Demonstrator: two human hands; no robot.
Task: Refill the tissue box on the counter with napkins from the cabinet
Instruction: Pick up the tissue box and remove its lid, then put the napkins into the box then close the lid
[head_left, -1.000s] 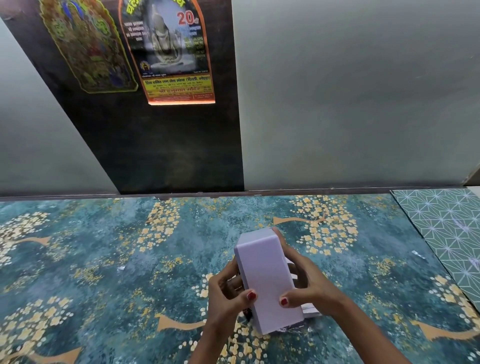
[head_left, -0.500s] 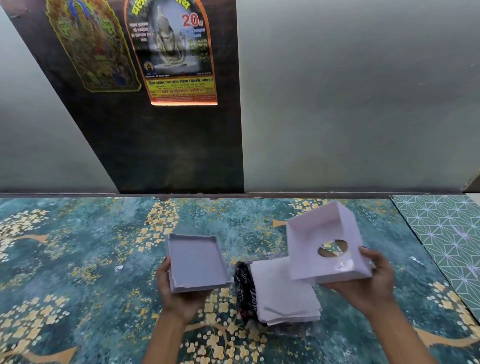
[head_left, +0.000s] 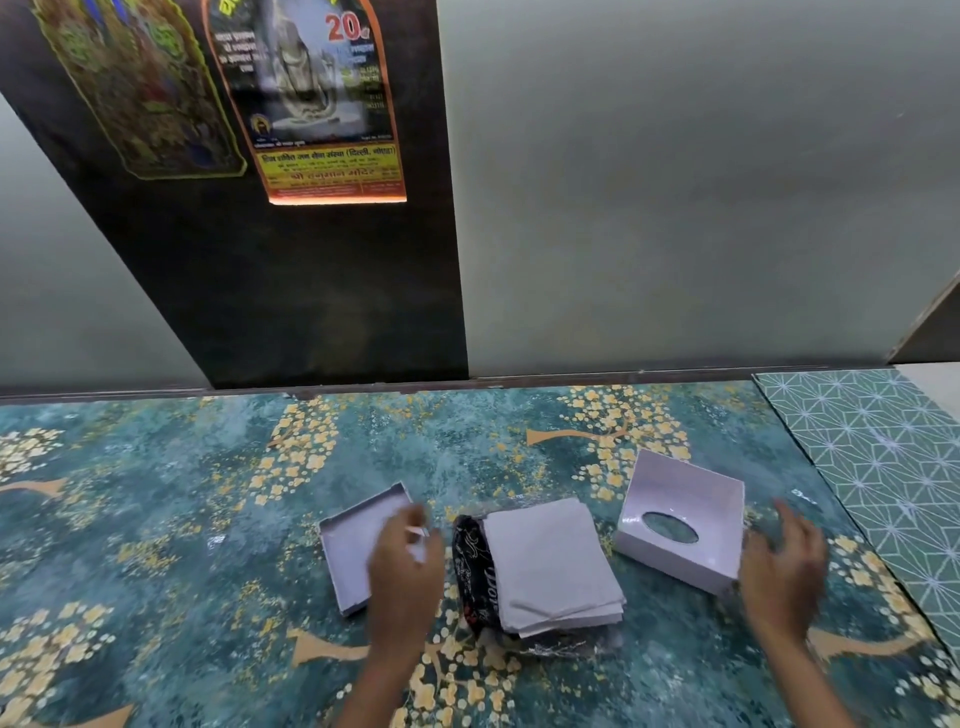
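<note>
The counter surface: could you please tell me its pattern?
The counter is teal with golden blossom clusters; head view.

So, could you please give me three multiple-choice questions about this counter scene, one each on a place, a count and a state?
1. Where is the napkin stack? A between the tray and the lid; B inside the lid; C left of the tray.
2. How many holes has the lid's top? A none; B one; C three.
3. The right hand is: A gripping the lid; B spread open, holding nothing; C pinching a napkin.
Answers: 1 A, tray on its left, lid on its right. 2 B, one oval opening. 3 B, fingers straight beside the lid.
</note>
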